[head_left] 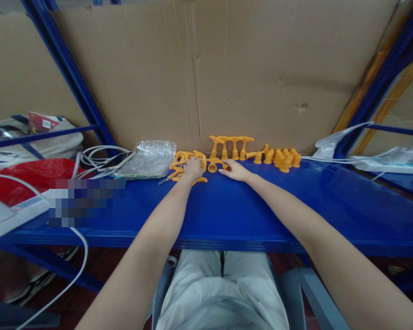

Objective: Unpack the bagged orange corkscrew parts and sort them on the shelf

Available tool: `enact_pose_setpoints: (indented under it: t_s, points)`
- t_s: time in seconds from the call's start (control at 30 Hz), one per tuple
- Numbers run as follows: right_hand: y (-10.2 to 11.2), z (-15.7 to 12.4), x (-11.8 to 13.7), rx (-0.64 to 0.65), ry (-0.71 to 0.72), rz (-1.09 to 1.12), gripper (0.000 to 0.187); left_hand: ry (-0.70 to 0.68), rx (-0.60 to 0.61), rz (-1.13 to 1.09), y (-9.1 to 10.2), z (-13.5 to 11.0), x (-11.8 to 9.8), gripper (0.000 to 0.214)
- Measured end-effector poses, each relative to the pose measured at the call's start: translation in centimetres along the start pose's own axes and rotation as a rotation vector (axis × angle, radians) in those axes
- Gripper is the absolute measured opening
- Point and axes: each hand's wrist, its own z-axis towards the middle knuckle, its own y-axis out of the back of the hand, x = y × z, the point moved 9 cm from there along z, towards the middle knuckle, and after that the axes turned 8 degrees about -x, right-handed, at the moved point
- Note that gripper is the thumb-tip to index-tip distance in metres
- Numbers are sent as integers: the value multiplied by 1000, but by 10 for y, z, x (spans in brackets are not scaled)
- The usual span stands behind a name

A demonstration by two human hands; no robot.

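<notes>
Both my arms reach across a blue shelf to a cluster of orange plastic parts by the cardboard back wall. My left hand lies on a heap of flat orange handle-shaped parts, fingers curled over them. My right hand rests flat on the shelf, fingers stretched toward an orange ring part. Behind the hands stand several T-shaped orange pieces in a row. To their right sits a group of small orange caps.
A crumpled clear plastic bag and white cables lie left of the parts. A red bag and a white device sit far left. White plastic wrap and a power strip are at right. Blue rack posts frame the cardboard.
</notes>
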Motion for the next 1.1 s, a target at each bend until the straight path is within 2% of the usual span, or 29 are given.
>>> enact_pose_setpoints:
  t_s: [0.1,0.2,0.37,0.47,0.6,0.73,0.8,0.87,1.0,1.1]
  points:
    - [-4,0,-4,38,-34,16,61,40,-100,-51,10,2,4,43]
    - [-5,0,-6,43,-52,24,62,101,-238,-172,22,6,11,36]
    - [-5,0,-6,36,-83,11,62,197,-420,-549,29,16,24,30]
    - [-6,-2,-5,41,-94,4,67,219,-513,-733,33,18,28,35]
    - [3,1,-1,0,-81,27,67,205,-582,-827,39,18,28,48]
    - [41,16,-6,-213,-107,51,53,167,-576,-854,44,19,23,60]
    - [67,21,-16,-327,-146,46,46,121,-575,-853,46,20,18,58]
    - [90,18,-30,-383,-176,24,42,70,-578,-851,48,20,10,53]
    - [133,-10,-67,-463,-261,-93,40,-39,-520,-894,47,17,-11,48]
    - [158,-37,-96,-487,-408,-194,42,-113,-384,-932,44,11,-31,43]
